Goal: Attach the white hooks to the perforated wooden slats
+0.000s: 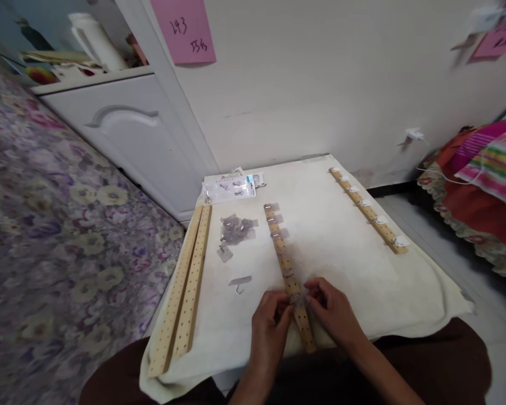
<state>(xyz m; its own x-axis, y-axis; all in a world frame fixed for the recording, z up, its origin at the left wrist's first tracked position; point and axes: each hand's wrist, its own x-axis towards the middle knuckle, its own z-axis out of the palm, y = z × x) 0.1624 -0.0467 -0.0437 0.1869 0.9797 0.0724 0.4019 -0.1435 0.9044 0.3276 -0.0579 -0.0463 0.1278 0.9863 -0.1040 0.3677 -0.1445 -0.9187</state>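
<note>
A wooden strip with holes [302, 325] runs down the middle of the cloth-covered table, with several small metal hooks and clear tags along it. On its left side my left hand [271, 320] pinches at a small metal hook [294, 298] on the strip. My right hand [326, 304] is at the strip's right side, fingers curled by a clear tag at that same hook; its fingertips are too small to make out fully. A loose hook [239, 289] with a clear tag lies left of my left hand. Further up is a pile of clear-tagged hooks [236, 229].
Two bare wooden strips [194, 281] lie along the left side of the table [362, 298]. A strip with hooks and white tags [369, 212] lies at the right. Clear packaging [230, 189] sits at the back left. A floral curtain [67, 225] hangs left.
</note>
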